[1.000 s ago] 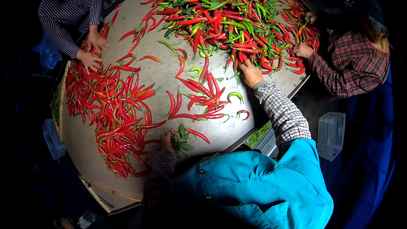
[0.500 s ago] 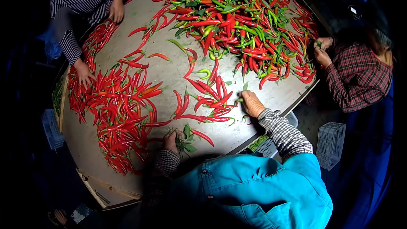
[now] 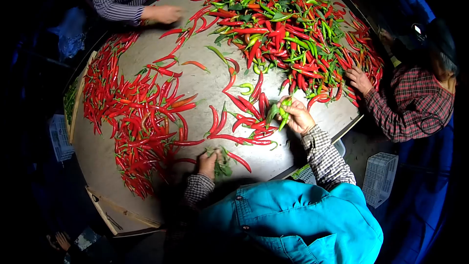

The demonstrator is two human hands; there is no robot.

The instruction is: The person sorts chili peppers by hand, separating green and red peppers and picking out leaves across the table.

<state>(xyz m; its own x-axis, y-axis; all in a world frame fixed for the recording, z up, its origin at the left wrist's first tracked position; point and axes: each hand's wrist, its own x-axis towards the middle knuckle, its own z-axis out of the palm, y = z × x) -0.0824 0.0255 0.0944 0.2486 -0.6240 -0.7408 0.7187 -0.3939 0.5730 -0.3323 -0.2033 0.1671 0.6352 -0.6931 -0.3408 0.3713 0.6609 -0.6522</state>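
Observation:
My right hand (image 3: 299, 118) is closed on several green chili peppers (image 3: 285, 112) and a leaf, held above the near right part of the table (image 3: 303, 154). Beside it on the tabletop lies a loose group of red chili peppers (image 3: 249, 110). Near the table's front edge my left hand (image 3: 207, 164) is closed round a bunch of green leaves (image 3: 223, 166). One red chili (image 3: 239, 162) lies just right of those leaves. To the left of my left hand spreads a large heap of red chilies (image 3: 139, 122).
A mixed heap of red and green chilies with leaves (image 3: 288, 29) covers the far right. A co-worker's hand (image 3: 360, 79) touches its right edge. Another co-worker's hand (image 3: 168, 14) is at the far left. Plastic crates (image 3: 380, 178) stand below the table's edge.
My right hand has turned and lifted slightly, and green chilies now show in it. My left hand has shifted a little right. The striped-sleeved co-worker's hands have moved away from the red heap.

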